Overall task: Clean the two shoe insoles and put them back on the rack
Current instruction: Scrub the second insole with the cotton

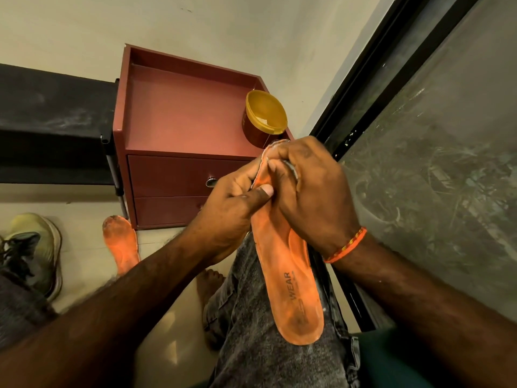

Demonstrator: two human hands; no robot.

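An orange insole (291, 278) with "WEAR" printed on it rests along my knee, heel end toward me. My left hand (232, 211) grips its toe end from the left, thumb pressed on the top face. My right hand (310, 191) is closed over the toe end, pinching the insole's frayed edge together with a small greyish cloth that shows under the fingers. A second orange insole (120, 243), dirty at the toe, lies on the floor to the left, partly behind my left forearm. A black shoe rack (53, 121) stands at the far left.
A red two-drawer cabinet (179, 116) stands ahead, with an open yellow-lidded tub (264, 116) on its top right corner. A pale green shoe (36, 247) lies on the floor at left. A dark-framed glass panel (436, 130) runs along the right.
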